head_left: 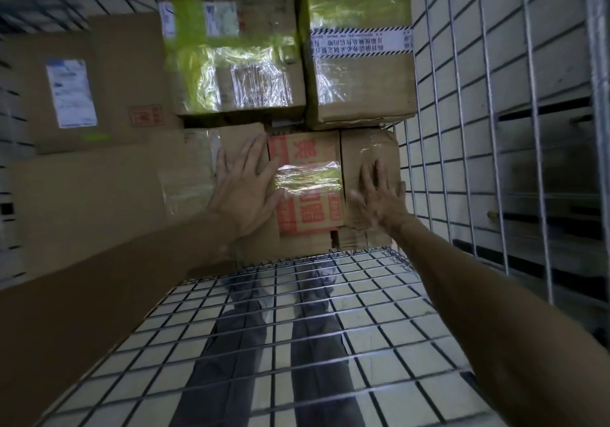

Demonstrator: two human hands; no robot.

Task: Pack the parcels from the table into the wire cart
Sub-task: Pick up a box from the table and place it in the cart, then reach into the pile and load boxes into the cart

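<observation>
I look down into the wire cart (462, 162), which holds several cardboard parcels. A small parcel with red print and a strip of shiny tape (307, 182) lies low in the cart. My left hand (244, 189) rests flat on its left part, fingers straight. A plain brown parcel (366, 156) sits right beside it against the cart's right mesh wall. My right hand (379, 199) presses on this one with spread fingers. Two bigger taped parcels (231, 53) (356, 47) stand behind them.
Large flat boxes (82, 96) fill the cart's left side, one with a white label. The cart's near mesh panel (280, 327) lies below my arms; my legs and shoes show through it. Tiled floor and dark shelving lie beyond the right wall.
</observation>
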